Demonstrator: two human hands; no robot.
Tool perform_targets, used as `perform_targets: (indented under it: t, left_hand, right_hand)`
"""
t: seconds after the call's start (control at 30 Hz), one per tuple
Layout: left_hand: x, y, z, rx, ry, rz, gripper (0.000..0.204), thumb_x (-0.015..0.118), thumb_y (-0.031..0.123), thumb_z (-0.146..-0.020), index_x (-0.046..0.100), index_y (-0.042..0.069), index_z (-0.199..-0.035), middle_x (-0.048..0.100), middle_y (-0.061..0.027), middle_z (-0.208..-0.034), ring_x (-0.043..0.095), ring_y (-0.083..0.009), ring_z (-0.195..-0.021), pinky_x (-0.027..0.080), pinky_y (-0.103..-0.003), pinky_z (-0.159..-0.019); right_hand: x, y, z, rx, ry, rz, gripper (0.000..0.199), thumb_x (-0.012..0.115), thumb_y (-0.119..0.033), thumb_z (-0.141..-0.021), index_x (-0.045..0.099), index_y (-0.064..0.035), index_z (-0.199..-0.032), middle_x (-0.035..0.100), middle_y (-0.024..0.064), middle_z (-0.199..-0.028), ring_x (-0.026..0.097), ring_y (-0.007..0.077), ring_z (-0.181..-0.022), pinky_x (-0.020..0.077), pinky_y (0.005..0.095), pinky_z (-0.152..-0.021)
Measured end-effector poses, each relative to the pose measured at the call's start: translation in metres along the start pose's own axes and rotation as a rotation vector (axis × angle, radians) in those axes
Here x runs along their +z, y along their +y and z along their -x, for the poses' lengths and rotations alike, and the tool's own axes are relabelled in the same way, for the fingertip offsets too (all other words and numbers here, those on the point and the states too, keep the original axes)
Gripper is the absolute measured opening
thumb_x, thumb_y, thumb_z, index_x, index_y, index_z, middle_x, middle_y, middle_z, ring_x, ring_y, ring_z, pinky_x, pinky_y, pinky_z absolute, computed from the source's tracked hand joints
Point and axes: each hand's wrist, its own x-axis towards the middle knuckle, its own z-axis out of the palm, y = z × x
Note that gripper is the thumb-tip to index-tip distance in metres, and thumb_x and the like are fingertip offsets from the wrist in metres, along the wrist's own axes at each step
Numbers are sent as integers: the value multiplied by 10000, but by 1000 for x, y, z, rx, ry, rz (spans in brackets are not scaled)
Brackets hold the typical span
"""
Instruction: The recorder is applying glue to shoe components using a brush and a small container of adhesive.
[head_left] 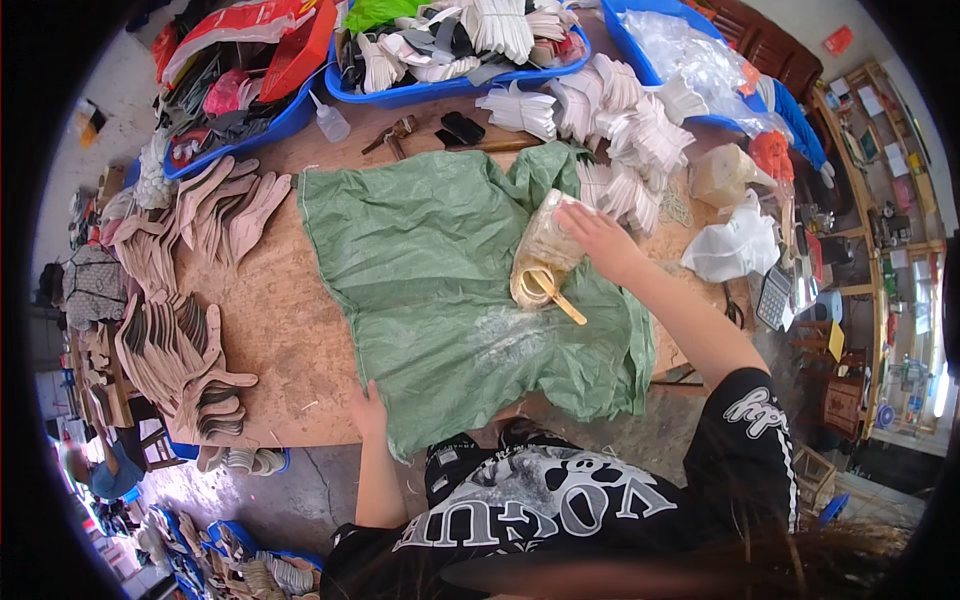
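Note:
A wrinkled green woven plastic sheet point(430, 260) lies spread over the wooden table, its near corner hanging past the front edge. On its right part rests a cloudy, stained plastic jug point(537, 240) with a cut opening toward me. A flat yellowish stick point(565, 304) pokes out of that opening, and pale residue shows inside. My right hand point(597, 237) is on the jug's far end, fingers stretched along it; its thumb is hidden. At the table's front edge, my left hand point(370, 410) touches the sheet's left border, with its fingertips apart.
Curved brown sole-shaped pieces point(170, 345) lie in stacks along the left. Blue bins point(460, 88) of scraps line the back. Bundled white pieces point(635, 130) sit behind the sheet. A hammer point(392, 135), a squeeze bottle point(331, 122) and a white plastic bag point(738, 245) are also about.

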Motion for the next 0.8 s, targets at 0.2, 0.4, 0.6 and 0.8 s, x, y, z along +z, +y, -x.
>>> perform_targets:
  t: [0.2, 0.4, 0.6, 0.8]
  left_hand:
    - [-12, -16, -13, 74, 9, -38, 350, 514, 314, -924, 590, -28, -938, 613, -248, -861, 585, -421, -862, 445, -477, -746]
    - [-13, -12, -7, 104, -21, -185, 364, 480, 329, -931, 592, -16, -906, 614, -256, -881, 585, -432, -878, 445, -501, -746]
    - [0, -27, -9, 187, 7, -214, 340, 474, 310, -931, 590, -9, -913, 616, -261, -880, 589, -438, -858, 448, -517, -734]
    - [-3, -28, -4, 206, 16, -279, 328, 474, 306, -931, 586, -2, -934, 626, -250, -854, 597, -434, -820, 453, -522, -712]
  right_hand:
    - [17, -84, 145, 593, 158, -522, 1075, 744, -418, -699, 102, -27, -1468, 299, 146, -1473, 322, 321, -1328, 232, 496, -1068]
    - [79, -207, 230, 854, -206, -501, 1402, 829, -565, -477, 6, -34, -1480, 119, 185, -1532, 194, 343, -1386, 200, 593, -1034]
    - [114, -168, 246, 794, 143, -308, 526, 595, -83, -739, 515, -165, -1252, 549, 85, -952, 573, 306, -903, 475, 418, -736]
    - [97, -76, 274, 767, 77, 153, 154, 504, -155, -810, 580, -156, -944, 527, 38, -906, 542, 234, -899, 396, 405, -739]
